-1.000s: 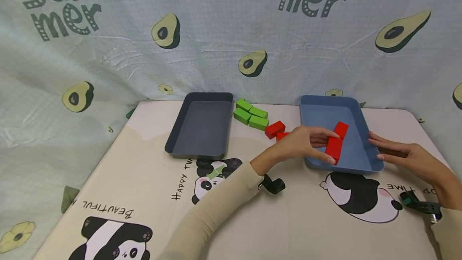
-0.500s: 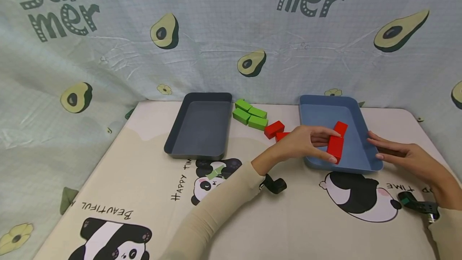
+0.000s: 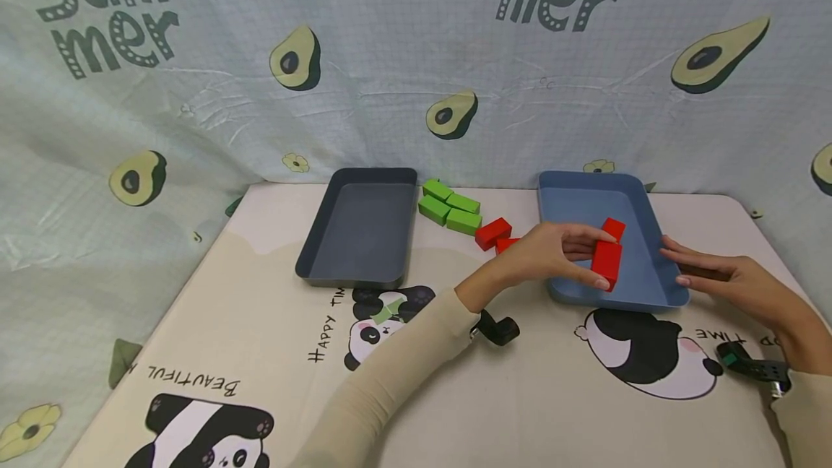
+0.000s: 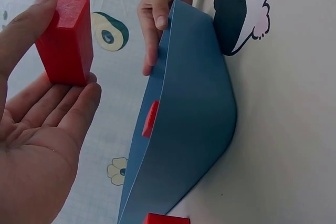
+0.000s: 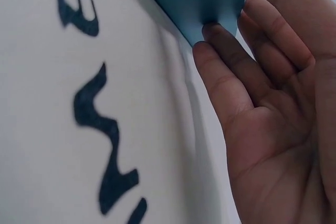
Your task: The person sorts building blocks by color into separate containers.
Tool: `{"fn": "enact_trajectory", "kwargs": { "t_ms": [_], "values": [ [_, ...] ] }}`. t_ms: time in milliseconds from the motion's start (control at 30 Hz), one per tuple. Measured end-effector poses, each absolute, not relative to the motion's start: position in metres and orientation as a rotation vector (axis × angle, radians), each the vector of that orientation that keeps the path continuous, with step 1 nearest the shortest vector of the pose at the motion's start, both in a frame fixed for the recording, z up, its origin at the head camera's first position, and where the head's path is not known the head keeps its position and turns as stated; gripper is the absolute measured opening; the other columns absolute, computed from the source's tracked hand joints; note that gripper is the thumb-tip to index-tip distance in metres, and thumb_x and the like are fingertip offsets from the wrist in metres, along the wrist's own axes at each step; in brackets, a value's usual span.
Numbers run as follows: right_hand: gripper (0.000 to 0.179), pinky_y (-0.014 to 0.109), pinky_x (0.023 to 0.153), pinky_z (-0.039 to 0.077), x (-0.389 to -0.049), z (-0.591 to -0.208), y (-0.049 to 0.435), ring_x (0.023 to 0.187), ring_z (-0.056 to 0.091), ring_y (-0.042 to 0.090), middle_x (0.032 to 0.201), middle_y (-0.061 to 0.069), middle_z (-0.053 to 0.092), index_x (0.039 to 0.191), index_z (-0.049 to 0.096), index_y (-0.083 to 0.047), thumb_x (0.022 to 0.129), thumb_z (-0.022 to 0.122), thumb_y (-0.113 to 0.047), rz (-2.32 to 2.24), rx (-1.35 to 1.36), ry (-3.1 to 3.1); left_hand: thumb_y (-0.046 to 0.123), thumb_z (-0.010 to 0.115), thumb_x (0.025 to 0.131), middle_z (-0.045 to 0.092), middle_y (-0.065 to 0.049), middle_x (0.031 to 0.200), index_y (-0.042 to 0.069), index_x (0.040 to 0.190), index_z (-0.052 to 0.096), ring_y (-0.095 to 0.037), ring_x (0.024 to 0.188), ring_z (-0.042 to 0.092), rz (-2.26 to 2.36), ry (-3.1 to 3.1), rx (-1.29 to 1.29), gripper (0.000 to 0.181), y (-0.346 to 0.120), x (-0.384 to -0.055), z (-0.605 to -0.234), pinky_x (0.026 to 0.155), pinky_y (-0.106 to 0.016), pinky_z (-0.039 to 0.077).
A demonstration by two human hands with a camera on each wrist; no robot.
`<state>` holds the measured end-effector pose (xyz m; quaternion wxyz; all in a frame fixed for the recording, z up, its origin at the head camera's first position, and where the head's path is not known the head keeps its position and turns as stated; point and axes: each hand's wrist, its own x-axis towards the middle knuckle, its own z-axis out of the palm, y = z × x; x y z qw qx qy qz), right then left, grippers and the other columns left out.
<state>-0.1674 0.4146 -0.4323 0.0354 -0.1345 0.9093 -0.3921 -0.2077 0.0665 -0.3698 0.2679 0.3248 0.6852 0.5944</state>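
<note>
My left hand [image 3: 546,255] holds a red block [image 3: 606,263] between thumb and fingers, over the blue tray [image 3: 650,266]. In the left wrist view the thumb lies on one end of this block [image 4: 65,43] and fingertips on the other. A second red block [image 3: 613,228] is inside the tray, partly hidden behind the held one. At the tray's right side is my right hand [image 3: 734,280], its fingers extended toward the wall. Fingertips [image 5: 212,30] rest against the tray's outer wall in the right wrist view.
Left of the blue tray lie red blocks [image 3: 493,234], one partly hidden by my left hand. Several green blocks [image 3: 464,221] are grouped beside a dark grey tray [image 3: 354,237]. A patterned cloth curtain [image 3: 364,121] hangs behind the table.
My left hand has shifted slightly right and up with the red block. The right hand stays at the tray's side, and the trays and other blocks keep their places.
</note>
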Motion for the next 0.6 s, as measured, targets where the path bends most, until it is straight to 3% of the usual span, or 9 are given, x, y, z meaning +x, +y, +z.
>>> {"fn": "enact_trajectory", "kwargs": {
  "t_ms": [600],
  "values": [
    [0.051, -0.005, 0.096, 0.024, -0.1661, -0.4302, 0.4128, 0.126, 0.028, -0.028, 0.150, -0.034, 0.035, 0.147, 0.054, -0.009, 0.098, 0.068, -0.013, -1.191, -0.391, 2.790, 0.001, 0.084, 0.081, 0.067, 0.003, 0.123, 0.004, 0.135, 0.063, 0.000, 0.105, 0.064, 1.581, 1.851, 0.863, 0.057, 0.0695, -0.2144, -0.3707, 0.099, -0.021, 0.052]
  ]
}}
